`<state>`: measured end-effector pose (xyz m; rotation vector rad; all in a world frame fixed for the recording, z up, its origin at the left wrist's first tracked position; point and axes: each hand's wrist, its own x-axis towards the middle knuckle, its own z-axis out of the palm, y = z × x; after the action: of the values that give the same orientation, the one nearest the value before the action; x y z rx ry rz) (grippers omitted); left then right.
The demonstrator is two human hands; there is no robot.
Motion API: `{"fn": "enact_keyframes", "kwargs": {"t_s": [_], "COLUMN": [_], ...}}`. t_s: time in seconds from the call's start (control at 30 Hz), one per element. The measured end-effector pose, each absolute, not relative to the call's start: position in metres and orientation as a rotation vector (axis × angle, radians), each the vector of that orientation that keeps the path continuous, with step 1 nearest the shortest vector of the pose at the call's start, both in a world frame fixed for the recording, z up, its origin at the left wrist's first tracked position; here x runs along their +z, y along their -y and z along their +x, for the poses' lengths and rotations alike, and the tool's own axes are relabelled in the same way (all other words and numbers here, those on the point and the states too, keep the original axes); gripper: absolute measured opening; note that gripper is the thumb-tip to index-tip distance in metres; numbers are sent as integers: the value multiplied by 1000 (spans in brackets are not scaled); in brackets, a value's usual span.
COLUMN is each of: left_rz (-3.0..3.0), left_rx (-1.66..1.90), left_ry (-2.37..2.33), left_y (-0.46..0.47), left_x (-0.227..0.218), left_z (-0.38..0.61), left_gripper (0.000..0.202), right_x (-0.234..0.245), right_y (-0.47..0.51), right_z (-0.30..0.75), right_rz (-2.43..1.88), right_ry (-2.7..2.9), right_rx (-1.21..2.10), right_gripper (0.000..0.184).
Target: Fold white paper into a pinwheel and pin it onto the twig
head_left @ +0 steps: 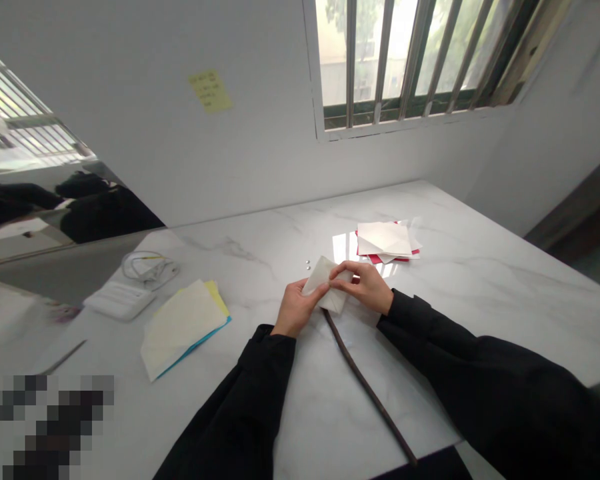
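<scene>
A small off-white paper envelope [321,272] is between my hands, tilted above the table, with crease lines on its face. My left hand [296,308] grips its left edge, thumb lying across the front. On its right side, my right hand [364,285] pinches the paper with thumb and forefinger near the flap. A dark brown cord or thin stick [363,383] runs from under the envelope down towards my body; its upper end is hidden. Two tiny shiny round pieces [309,265] lie on the table just beyond my left hand.
On the white marbled table [260,260], a stack of white and red papers [385,240] lies at the back right. Cream, yellow and blue sheets [185,327] are to the left, near a white box [120,300] and a coiled cable [147,267]. A barred window [405,60] is above.
</scene>
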<state>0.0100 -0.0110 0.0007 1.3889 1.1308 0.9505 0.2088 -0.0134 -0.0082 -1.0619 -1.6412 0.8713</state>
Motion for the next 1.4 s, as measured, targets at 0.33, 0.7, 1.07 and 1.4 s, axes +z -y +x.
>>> {"fn": "enact_keyframes", "kwargs": {"t_s": [0.33, 0.7, 1.07, 1.4], "left_rz": [1377, 1321, 1309, 1399], "left_rx": [951, 907, 971, 953], "left_ry": [-1135, -1118, -1139, -1129], "left_y": [10, 13, 12, 12], "left_x": [0, 8, 4, 3], "left_z": [10, 11, 12, 12], "left_gripper": [54, 51, 49, 45], "right_x": [-2, 1, -5, -11], "right_y": [12, 13, 8, 7], "right_z": [216, 218, 220, 219], "right_rz": [-953, -922, -947, -985], "right_ry": [1859, 1924, 1892, 1884], "right_rx": [569, 530, 621, 630], "right_gripper": [7, 9, 10, 10]}}
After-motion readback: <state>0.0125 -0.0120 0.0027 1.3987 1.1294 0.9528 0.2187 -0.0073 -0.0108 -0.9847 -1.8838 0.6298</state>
